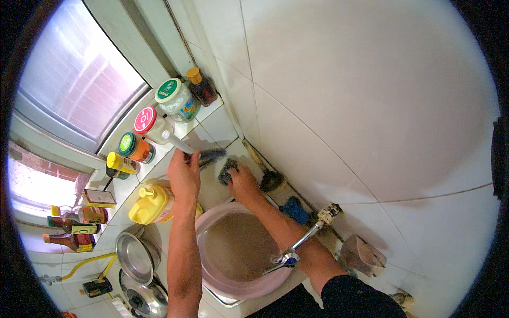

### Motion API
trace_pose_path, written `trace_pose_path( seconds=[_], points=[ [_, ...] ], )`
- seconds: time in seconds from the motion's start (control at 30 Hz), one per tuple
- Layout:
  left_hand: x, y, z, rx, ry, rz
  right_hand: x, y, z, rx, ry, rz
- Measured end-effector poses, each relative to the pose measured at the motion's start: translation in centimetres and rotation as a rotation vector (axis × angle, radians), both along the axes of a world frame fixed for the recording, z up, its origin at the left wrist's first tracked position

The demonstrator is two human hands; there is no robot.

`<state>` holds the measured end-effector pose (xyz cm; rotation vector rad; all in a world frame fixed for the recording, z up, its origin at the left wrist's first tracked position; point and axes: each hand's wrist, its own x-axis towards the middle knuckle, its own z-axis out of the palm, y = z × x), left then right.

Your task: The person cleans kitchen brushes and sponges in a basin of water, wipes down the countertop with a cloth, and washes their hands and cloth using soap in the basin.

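Observation:
My left hand [185,175] grips a brush with a white handle [179,143] and blurred dark bristles [212,157]. The handle points up and left towards the sill, the bristles towards the wall corner. In my right hand [242,185] is a dark grey, mesh-like scouring pad [227,171], just below and right of the bristles. Both hands are beyond the far rim of a pink basin [203,278], which holds cloudy brownish water [238,246]. My right forearm passes over the basin's right side, under a chrome faucet [296,248].
Left of my left forearm stand a yellow pump bottle [153,206] and metal pans [135,256]. Jars [175,99] and sauce bottles [71,240] line the windowsill [159,153]. Along the right wall lie a wooden-handled brush [270,179] and a blue cloth [295,210].

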<state>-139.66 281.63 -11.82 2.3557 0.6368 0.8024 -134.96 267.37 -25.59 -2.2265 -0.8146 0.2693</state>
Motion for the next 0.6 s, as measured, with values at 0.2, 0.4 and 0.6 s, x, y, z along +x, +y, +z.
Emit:
trace_pose_path(
  seconds=[0.2, 0.4, 0.6],
  points=[
    [3.4, -1.6, -2.6, 0.026, 0.122, -0.066, -2.0, -1.4, 0.2, -0.089, -0.009, -0.085],
    [6.4, -2.1, -6.0, 0.087, 0.171, -0.062, -4.7, -3.1, 2.4, -0.017, 0.077, -0.032],
    [6.2, 0.2, -5.5, 0.192, 0.348, -0.083, -10.6, -12.0, 4.2, 0.232, 0.105, -0.182]
  ],
)
